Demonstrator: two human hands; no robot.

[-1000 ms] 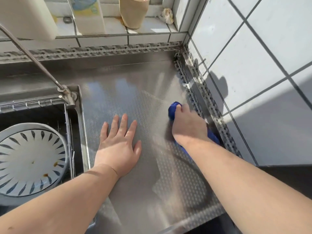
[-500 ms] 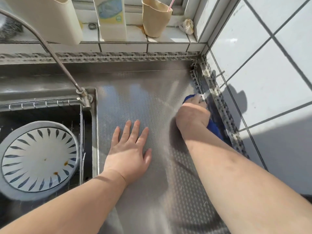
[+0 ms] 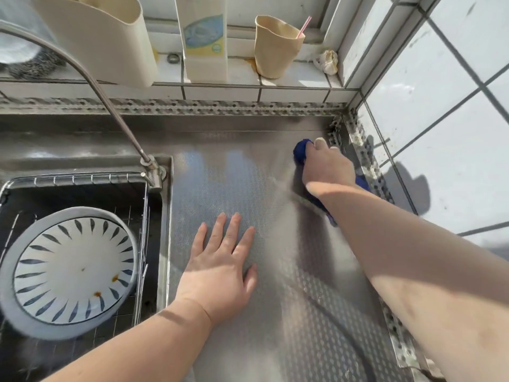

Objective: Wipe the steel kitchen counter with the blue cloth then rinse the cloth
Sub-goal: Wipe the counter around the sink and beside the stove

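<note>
Two bare forearms reach in from the bottom edge over the steel counter (image 3: pixel 275 188), which is stamped all over with a fine dimpled, diamond-ish texture and catches a lot of glare. The left hand (image 3: pixel 220 268) lies flat on it, palm down, fingers straight and a bit fanned, holding nothing. Just left of that hand is the sink (image 3: pixel 162 216), with a wire rack (image 3: pixel 74 179) inside and a round white plate (image 3: pixel 73 270) with dark blue leaf strokes round the rim and a few brownish spots.

Further back, near the far right corner, the right hand (image 3: pixel 326 168) is curled over the bunched blue cloth (image 3: pixel 300 153), pressing it onto the steel right beside the perforated metal edging strip (image 3: pixel 366 161). Cloth looks soft and crumpled, poking out in front of the fingers and behind the wrist.

The thin curved tap (image 3: pixel 110 106) rises from the sink's back corner. Behind it, the tiled ledge carries a cream plastic holder (image 3: pixel 110 42), a carton (image 3: pixel 203 40) and a tan cup (image 3: pixel 275 48) with a pink straw.
</note>
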